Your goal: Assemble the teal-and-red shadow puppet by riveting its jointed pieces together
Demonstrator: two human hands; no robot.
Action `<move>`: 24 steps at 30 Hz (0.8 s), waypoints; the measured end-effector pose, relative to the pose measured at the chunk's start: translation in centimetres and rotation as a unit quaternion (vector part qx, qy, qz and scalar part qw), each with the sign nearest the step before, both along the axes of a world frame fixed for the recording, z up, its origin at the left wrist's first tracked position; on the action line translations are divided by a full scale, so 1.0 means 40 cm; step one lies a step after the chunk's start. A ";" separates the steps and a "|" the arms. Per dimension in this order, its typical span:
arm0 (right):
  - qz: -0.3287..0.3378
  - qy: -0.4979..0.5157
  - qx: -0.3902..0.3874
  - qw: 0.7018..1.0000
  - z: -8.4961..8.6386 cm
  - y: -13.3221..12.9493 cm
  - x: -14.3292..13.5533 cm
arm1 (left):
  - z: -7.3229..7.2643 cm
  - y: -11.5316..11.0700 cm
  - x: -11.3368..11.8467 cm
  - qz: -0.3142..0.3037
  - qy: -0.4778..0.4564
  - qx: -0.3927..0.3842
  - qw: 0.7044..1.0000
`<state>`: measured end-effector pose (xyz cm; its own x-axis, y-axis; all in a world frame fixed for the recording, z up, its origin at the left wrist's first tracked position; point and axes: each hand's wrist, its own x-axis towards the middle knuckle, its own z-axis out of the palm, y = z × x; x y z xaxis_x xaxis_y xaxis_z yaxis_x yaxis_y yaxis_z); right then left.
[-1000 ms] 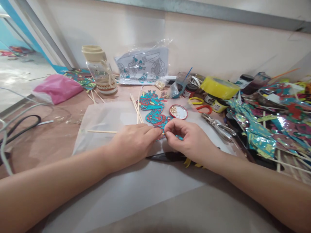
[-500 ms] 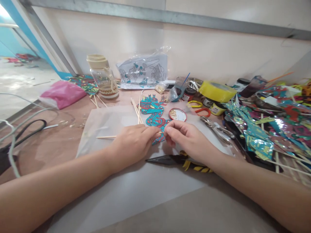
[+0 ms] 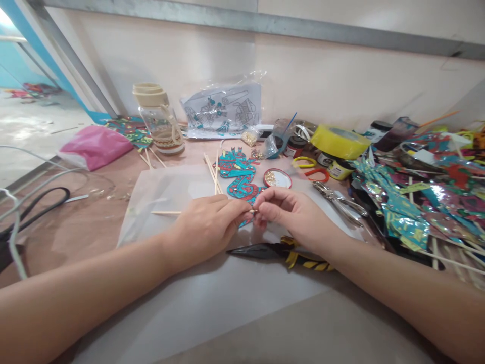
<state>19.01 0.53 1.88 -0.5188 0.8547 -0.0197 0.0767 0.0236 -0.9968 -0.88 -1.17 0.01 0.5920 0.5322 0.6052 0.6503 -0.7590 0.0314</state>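
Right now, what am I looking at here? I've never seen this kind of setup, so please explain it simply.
There's no machine: these are a person's bare hands, filmed looking forward and down by one camera worn on the head. The left hand holds a thin wooden stick. The right hand has its fingertips at the stick's tip; whether they pinch something small is unclear. On a pale sheet lie a teal-and-red figure, a red-rimmed dish and a metal plier-like tool.

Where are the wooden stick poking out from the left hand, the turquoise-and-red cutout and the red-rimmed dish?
Wooden stick [image 3: 166, 213]: head view, on its exposed left stretch.
Turquoise-and-red cutout [image 3: 240, 189]: head view, on its curved middle.
Red-rimmed dish [image 3: 284, 180]: head view, on its bare white inside.
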 end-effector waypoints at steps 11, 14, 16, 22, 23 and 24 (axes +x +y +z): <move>-0.070 -0.020 0.081 0.994 0.002 -0.018 0.002 | -0.006 0.001 -0.006 0.008 0.011 -0.008 1.000; -0.082 -0.026 0.097 0.992 0.001 -0.021 0.002 | -0.005 0.000 -0.006 0.013 0.008 -0.010 1.000; -0.086 -0.032 0.102 0.991 0.003 -0.024 0.001 | -0.005 0.000 -0.005 0.013 0.007 -0.010 1.000; -0.081 -0.036 0.118 0.989 0.008 -0.036 0.002 | -0.009 -0.001 -0.004 0.015 0.003 -0.015 1.000; -0.081 -0.038 0.119 0.989 0.006 -0.036 0.002 | -0.009 -0.001 -0.004 0.015 0.002 -0.015 1.000; -0.079 -0.040 0.117 0.989 0.004 -0.036 0.003 | -0.009 -0.001 -0.004 0.014 0.003 -0.015 1.000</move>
<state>19.13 -0.92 2.03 -0.3831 0.9111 0.1521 0.1762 0.2338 -0.9562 -1.04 -1.23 -0.35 0.5795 0.5665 0.5858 0.6717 -0.7391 0.0503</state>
